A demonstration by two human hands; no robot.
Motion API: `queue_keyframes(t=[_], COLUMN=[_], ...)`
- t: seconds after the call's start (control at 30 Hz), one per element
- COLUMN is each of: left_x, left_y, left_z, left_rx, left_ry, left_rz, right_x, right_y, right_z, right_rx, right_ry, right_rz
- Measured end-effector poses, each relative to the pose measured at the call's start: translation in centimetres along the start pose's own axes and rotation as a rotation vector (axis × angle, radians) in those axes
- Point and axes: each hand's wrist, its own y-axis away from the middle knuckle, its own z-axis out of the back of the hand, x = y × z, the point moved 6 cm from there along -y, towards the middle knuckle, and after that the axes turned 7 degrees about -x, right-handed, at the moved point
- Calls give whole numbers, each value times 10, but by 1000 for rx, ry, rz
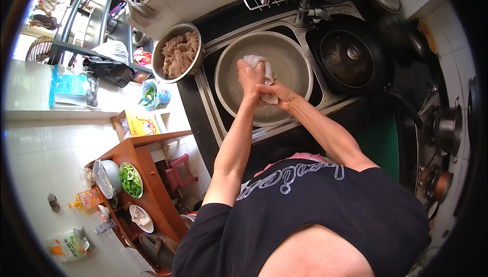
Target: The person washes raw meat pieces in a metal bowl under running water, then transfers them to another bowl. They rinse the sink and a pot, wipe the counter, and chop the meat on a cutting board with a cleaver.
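Observation:
Both my hands grip a wet whitish cloth [269, 74] above a wide metal basin [225, 98]. My left hand [250, 77] is closed round its upper, bunched part. My right hand [280, 93] pinches the lower end, with the thumb crossing toward my left wrist. Cloudy water [286, 58] lies in the basin beneath them. The basin sits in a stainless steel sink [215, 120]. My fingers hide part of the cloth.
Left of the basin stands a metal pot [200, 54] of pale meat pieces. A black wok with a glass lid [347, 59] covers the sink's right side. The faucet [303, 12] and a wire rack [251, 2] holding steel wool are behind. A wooden cabinet [152, 185] stands at left.

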Motion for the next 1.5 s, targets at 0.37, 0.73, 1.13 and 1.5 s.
queue_keyframes(t=[0.37,0.73,1.13,1.5], left_x=[-20,37,50,-52], left_y=[13,-30,-7,17], left_z=[-18,-49,-40,9], left_rx=[970,679,112,802], left_ry=[1674,744,258,1704], left_rz=[601,588,492,223], right_x=[14,24,29,20], right_y=[30,-22,-16,62], right_z=[-81,16,16,-111], right_rx=[318,-339,-686,255], right_ry=[-789,606,1582,-831], right_rz=[-169,230,492,-198])
